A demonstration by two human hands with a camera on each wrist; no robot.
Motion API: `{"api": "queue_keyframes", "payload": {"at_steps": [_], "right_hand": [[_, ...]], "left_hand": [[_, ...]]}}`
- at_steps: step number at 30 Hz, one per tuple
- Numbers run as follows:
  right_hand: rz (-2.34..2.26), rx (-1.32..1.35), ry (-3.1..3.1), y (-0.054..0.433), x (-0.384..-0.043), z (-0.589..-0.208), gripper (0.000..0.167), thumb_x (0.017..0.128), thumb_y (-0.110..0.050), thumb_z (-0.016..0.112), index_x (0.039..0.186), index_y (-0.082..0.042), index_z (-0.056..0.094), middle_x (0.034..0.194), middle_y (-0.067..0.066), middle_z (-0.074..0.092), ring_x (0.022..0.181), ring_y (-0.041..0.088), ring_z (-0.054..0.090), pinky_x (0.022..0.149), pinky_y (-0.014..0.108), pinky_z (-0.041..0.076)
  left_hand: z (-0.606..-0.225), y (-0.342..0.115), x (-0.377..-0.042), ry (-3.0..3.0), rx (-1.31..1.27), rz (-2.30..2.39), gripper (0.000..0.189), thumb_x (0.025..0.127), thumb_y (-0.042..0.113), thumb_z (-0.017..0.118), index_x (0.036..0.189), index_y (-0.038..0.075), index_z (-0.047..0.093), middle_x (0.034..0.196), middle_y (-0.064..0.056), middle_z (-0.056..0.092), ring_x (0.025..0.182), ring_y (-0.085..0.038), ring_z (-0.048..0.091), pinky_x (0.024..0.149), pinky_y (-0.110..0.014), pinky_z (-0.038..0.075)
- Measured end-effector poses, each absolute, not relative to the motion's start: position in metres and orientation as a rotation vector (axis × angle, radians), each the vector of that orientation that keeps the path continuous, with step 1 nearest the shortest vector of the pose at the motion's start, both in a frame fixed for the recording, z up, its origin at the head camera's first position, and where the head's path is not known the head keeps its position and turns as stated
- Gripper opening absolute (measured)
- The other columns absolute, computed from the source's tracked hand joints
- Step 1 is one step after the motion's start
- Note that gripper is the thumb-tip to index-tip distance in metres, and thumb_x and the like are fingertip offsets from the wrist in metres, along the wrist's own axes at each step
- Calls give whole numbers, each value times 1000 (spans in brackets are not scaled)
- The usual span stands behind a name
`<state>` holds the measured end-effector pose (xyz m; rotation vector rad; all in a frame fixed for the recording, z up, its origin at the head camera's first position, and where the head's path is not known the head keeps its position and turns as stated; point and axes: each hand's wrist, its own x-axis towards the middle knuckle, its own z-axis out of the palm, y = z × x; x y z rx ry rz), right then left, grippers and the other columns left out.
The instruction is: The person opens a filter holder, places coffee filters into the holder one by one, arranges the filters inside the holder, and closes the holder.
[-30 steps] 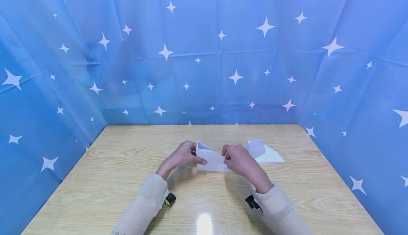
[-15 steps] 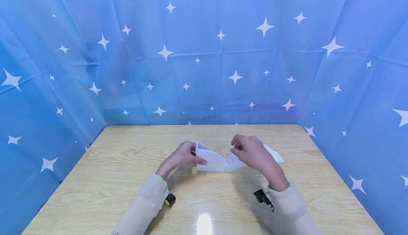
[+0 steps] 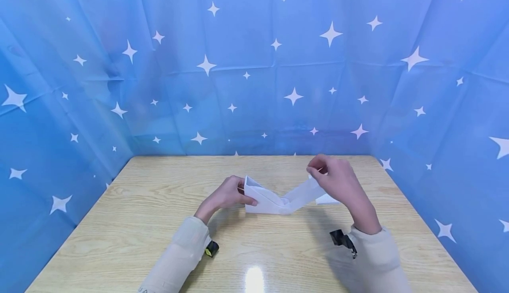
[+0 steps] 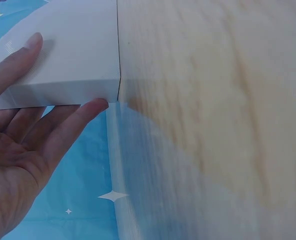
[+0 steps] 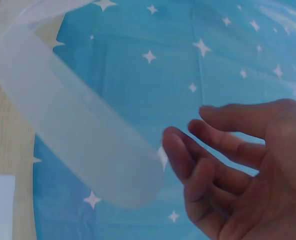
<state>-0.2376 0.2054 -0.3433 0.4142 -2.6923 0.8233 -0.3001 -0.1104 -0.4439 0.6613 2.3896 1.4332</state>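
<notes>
My left hand [image 3: 228, 193] grips the left end of a white box [image 3: 262, 202] with a slanted opening. In the left wrist view, the thumb lies on the broad face of the white box [image 4: 78, 45] and the fingers sit along its narrow side. A translucent film strip [image 3: 304, 195] runs up and right from the box's right end. My right hand [image 3: 336, 178] is raised by the strip's far end. The right wrist view shows the strip's rounded end [image 5: 130, 185] beside the loosely bent fingers [image 5: 178, 152], with no film visible between them.
Behind my right hand, a flat white piece [image 3: 328, 199] lies on the wooden table [image 3: 167, 178], partly hidden. A blue curtain [image 3: 246, 85] with white stars stands behind and at both sides. Black devices [image 3: 343, 240] sit at the wrists.
My right hand has moved right and up, away from the box. The strip now stretches further out from the box at a slant. My left hand and the box have stayed put.
</notes>
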Motion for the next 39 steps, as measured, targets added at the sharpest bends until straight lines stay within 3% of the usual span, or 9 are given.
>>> {"api": "queue_keyframes", "payload": {"at_steps": [6,12,21,26,32,39], "right_hand": [[871,319,-2605,222,-242,-346,14,102,-15,63,104,-10,75,96,9,77,91,28,69,73,36,50],[890,295,-2629,240,-253,-355,15,102,-16,62,104,-8,75,94,11,76,86,26,67,72,35,50],[928,251,-2790,263,-267,-373,19,102,-18,63,108,-3,74,95,14,75,80,19,65,68,33,50],[888,187,-2868,272,-270,-382,23,102,-19,63,111,0,72,103,20,74,84,27,68,65,35,51],[842,82,-3002,283,-277,-398,30,101,-23,63,116,2,68,114,26,72,93,35,68,69,40,54],[817,34,-3073,291,-281,-412,35,99,-23,65,119,6,67,119,29,69,102,43,66,75,49,54]], "left_hand": [[-444,-111,-300,2388,661,1435,32,81,17,90,108,7,75,96,-5,78,81,-14,72,74,-41,62],[-443,-111,-300,2393,668,1432,32,81,17,90,108,8,75,96,-5,78,82,-14,72,72,-34,60],[-444,-110,-301,2378,658,1442,32,81,15,89,108,7,75,97,-6,78,82,-15,72,76,-44,63],[-445,-111,-301,2388,661,1439,31,81,16,90,107,7,75,95,-6,78,80,-14,72,75,-43,63],[-446,-111,-301,2405,673,1430,32,80,16,90,107,7,75,95,-5,78,81,-14,71,71,-32,60],[-445,-111,-301,2399,672,1431,32,81,16,90,109,8,75,96,-5,78,81,-15,72,75,-40,62]]}}
